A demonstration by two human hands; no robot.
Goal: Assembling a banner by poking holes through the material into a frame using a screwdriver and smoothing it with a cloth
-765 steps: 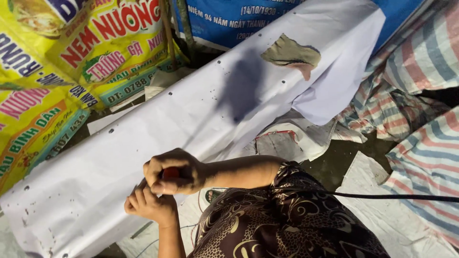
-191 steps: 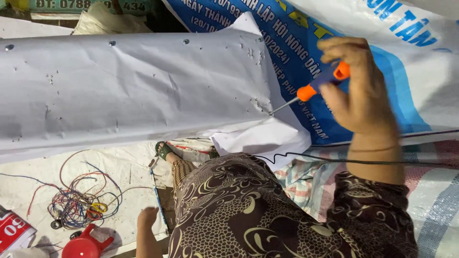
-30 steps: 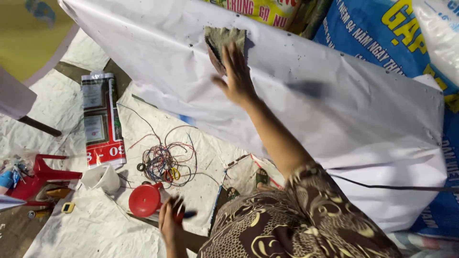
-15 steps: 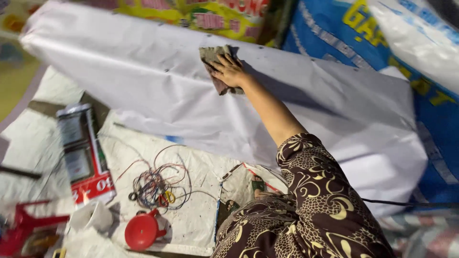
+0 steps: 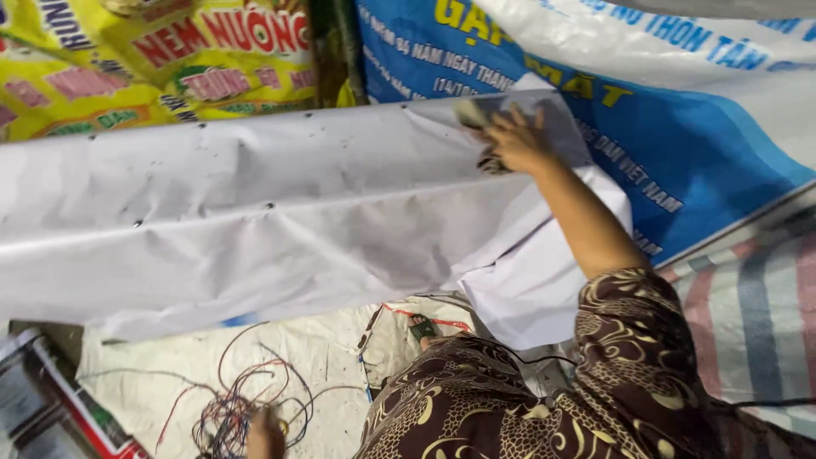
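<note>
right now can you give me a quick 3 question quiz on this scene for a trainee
1. True or false: the right hand presses a cloth on the white sheet.
2. The left hand is low in the picture beside what? A) tangled wires B) a hammer C) a cup
3. What colour is the banner behind the right hand?

Key: 1 true; 2 A; 3 blue

Open white sheet [image 5: 255, 229] left of the right hand [image 5: 518, 140]; wire tangle [image 5: 246, 408] crowding the left hand [image 5: 265, 432].
</note>
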